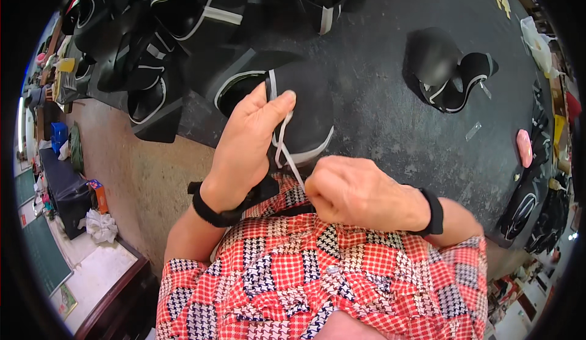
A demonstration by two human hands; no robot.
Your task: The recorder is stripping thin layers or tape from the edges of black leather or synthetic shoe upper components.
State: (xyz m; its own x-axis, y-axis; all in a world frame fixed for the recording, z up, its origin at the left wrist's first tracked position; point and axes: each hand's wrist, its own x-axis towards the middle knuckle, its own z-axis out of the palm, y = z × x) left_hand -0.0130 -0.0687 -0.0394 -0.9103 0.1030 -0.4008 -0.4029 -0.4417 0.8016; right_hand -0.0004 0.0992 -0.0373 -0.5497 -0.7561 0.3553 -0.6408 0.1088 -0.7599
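Observation:
A black moulded piece of soft-looking material (311,108) with white edging lies in front of me at the near edge of the table. My left hand (241,135) is closed on its left side, thumb pressed on top and the other fingers tucked inside the opening. From the piece's near edge a narrow white strip (292,163) runs slantwise to my right hand (354,188). That hand is closed in a pinch on the strip's end, close to my checked shirt. The fingertips of both hands are partly hidden.
A dark worn table (378,120) spreads ahead. Many similar black pieces (146,71) are heaped at the far left. One black piece (436,68) sits to the right, near a small clear plastic scrap (473,131) and a pink object (524,148).

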